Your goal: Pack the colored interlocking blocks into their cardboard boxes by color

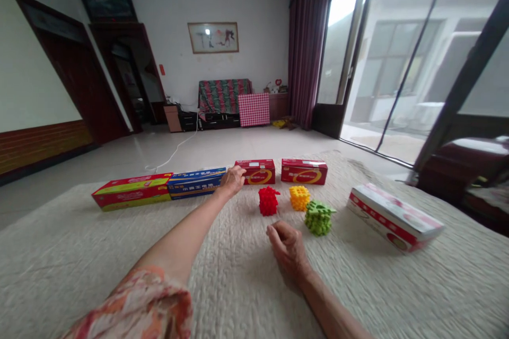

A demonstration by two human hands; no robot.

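Holds left hand [234, 177] narrow between the longer blue box [194, 183] and the left red box [260, 173], at the latter's left end; cannot tell if gripping. Rests right hand [287, 243], curled in, near green block [318, 219] and red block [268, 202].

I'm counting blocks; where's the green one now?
The green block is right of centre in the head view, beyond the right hand, near the yellow block.

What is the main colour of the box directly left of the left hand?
The box is mainly blue with white lettering, best seen in the head view.
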